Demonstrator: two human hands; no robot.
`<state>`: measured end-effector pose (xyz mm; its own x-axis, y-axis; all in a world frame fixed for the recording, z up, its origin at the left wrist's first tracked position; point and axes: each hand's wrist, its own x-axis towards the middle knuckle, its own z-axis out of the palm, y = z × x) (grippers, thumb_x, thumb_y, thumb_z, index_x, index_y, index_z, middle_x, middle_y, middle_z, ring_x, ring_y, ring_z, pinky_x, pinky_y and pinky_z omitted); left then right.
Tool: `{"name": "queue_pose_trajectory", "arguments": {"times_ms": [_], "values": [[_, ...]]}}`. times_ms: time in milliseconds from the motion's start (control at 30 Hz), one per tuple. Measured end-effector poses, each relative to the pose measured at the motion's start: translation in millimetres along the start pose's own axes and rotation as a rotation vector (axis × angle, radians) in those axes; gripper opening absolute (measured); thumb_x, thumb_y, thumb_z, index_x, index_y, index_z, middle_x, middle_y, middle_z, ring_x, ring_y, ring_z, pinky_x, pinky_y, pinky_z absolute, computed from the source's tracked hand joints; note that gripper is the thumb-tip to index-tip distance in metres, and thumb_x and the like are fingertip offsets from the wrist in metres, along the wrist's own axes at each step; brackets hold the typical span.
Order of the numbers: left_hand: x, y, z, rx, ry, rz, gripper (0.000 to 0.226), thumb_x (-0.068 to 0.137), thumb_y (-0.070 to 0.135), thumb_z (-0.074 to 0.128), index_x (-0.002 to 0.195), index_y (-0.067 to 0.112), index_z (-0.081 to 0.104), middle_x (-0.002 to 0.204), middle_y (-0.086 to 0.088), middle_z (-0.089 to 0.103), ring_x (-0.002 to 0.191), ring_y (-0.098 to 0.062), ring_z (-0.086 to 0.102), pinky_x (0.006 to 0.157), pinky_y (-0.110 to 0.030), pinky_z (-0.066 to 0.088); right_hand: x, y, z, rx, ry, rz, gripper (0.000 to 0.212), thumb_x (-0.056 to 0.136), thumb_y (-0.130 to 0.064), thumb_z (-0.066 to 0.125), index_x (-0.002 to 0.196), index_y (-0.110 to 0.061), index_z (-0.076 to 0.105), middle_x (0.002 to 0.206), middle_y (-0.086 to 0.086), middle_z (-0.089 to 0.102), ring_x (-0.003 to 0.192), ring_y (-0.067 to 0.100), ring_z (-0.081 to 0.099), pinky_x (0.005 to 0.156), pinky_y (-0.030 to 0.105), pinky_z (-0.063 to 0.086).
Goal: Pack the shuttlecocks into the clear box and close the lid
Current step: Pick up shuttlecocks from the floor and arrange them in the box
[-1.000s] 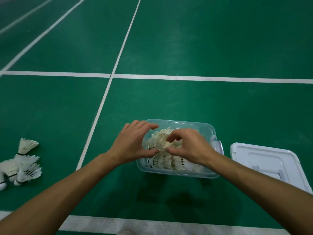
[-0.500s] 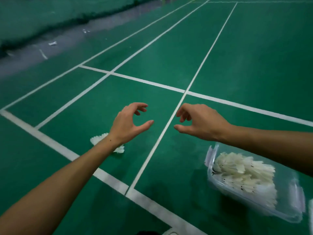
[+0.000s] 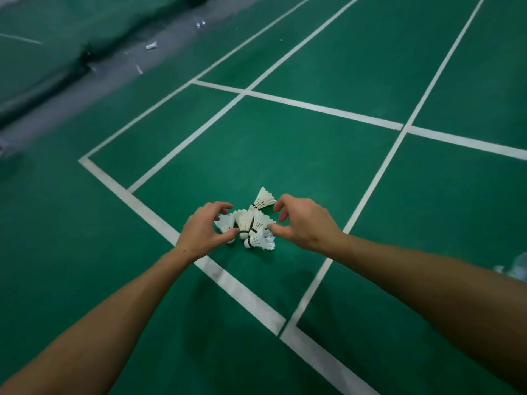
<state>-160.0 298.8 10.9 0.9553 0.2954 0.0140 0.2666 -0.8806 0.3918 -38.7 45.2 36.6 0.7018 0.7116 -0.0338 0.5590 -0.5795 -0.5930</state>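
Both hands spread wide, empty: left hand point(image 3: 206, 229) & right hand point(image 3: 303, 222) flank the shuttlecocks point(image 3: 252, 223) piled on the floor point(image 3: 285, 155). Imo cup from both sides, scoop by the corks w/o crushing feathers. One stray sits just behind; grab it too.

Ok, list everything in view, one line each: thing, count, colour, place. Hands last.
shuttlecocks: a small pile, exact count unclear, white with dark bands, on the floor between the hands
court floor: one, green, fills the view
court lines: several, white, crossing the floor
scrap: one, white, far upper left, too small to identify
blurred object: one, whitish, right edge, unidentifiable
left hand: one, open, curled at the pile's left
right hand: one, open, curled at the pile's right
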Motion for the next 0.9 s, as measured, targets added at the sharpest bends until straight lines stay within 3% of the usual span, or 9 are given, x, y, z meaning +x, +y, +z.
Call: {"name": "queue_pose_trajectory", "arguments": {"times_ms": [167, 233, 400, 500, 600, 700, 900], "values": [[31.4, -20.7, 21.5, 0.178, -0.075, -0.054, 0.063, 0.087, 0.063, 0.070, 0.142, 0.036, 0.053, 0.136, -0.002, 0.060, 0.126, -0.026, 0.055, 0.104, -0.049, 0.049, 17.3, 8.6, 55.1, -0.001, -0.055, 0.093, 0.049, 0.088, -0.055, 0.070, 0.125, -0.025, 0.056, 0.117, -0.001, 0.071, 0.112, 0.027, 0.064, 0.087, 0.044, 0.056], [43.4, -26.7, 29.0, 0.208, -0.132, -0.082, 0.066, 0.089, 0.067, 0.068, 0.146, 0.041, 0.047, 0.139, -0.006, 0.059, 0.128, -0.028, 0.054, 0.103, -0.049, 0.050, 21.6, 8.6, 74.0, -0.001, -0.066, 0.126, 0.057, 0.088, -0.053, 0.072, 0.132, -0.024, 0.051, 0.124, 0.004, 0.067, 0.115, 0.030, 0.062, 0.088, 0.045, 0.055], [59.7, -25.0, 43.0, 0.221, -0.303, -0.129, 0.048, 0.099, 0.060, 0.059, 0.141, 0.038, 0.048, 0.110, 0.003, 0.070, 0.099, -0.021, 0.066, 0.092, -0.044, 0.055, 21.9, 5.1, 114.7, 0.075, -0.033, 0.137, 0.053, 0.093, -0.026, 0.075, 0.131, -0.027, 0.039, 0.108, 0.003, 0.073, 0.100, 0.029, 0.068, 0.080, 0.047, 0.060], [55.9, -26.7, 53.8, 0.011, -0.297, -0.173, 0.035, 0.102, 0.045, 0.062, 0.131, 0.027, 0.051, 0.087, 0.004, 0.068, 0.072, -0.016, 0.064, 0.073, -0.038, 0.056, 19.4, 4.1, 119.5, 0.091, 0.012, 0.137, 0.051, 0.096, -0.016, 0.071, 0.132, -0.028, 0.037, 0.097, 0.002, 0.073, 0.087, 0.028, 0.069, 0.075, 0.048, 0.060], [42.0, -26.7, 62.3, -0.098, -0.226, -0.200, 0.026, 0.103, 0.037, 0.064, 0.119, 0.023, 0.050, 0.082, -0.005, 0.069, 0.064, -0.017, 0.060, 0.059, -0.032, 0.050, 6.6, 10.8, 104.8, 0.098, 0.019, 0.101, 0.049, 0.096, -0.013, 0.065, 0.132, -0.030, 0.036, 0.096, 0.001, 0.071, 0.084, 0.030, 0.067, 0.075, 0.049, 0.058], [28.8, -11.1, 58.9, -0.153, -0.168, -0.175, 0.016, 0.103, 0.033, 0.063, 0.105, 0.020, 0.055, 0.079, -0.006, 0.067, 0.063, -0.017, 0.055, 0.059, -0.032, 0.050, -21.3, 27.1, 69.5, 0.108, 0.004, 0.062, 0.048, 0.095, -0.015, 0.062, 0.134, -0.031, 0.038, 0.094, -0.004, 0.070, 0.083, 0.026, 0.065, 0.072, 0.045, 0.056], [19.8, 68.1, -3.3, -0.185, -0.084, 0.159, 0.019, 0.100, 0.043, 0.067, 0.098, 0.024, 0.065, 0.083, 0.010, 0.069, 0.073, -0.008, 0.065, 0.067, -0.030, 0.057, -93.0, 55.3, -36.7, 0.117, 0.097, 0.008, 0.049, 0.094, -0.022, 0.068, 0.135, -0.032, 0.043, 0.085, -0.018, 0.062, 0.080, 0.018, 0.066, 0.074, 0.043, 0.057]]}}
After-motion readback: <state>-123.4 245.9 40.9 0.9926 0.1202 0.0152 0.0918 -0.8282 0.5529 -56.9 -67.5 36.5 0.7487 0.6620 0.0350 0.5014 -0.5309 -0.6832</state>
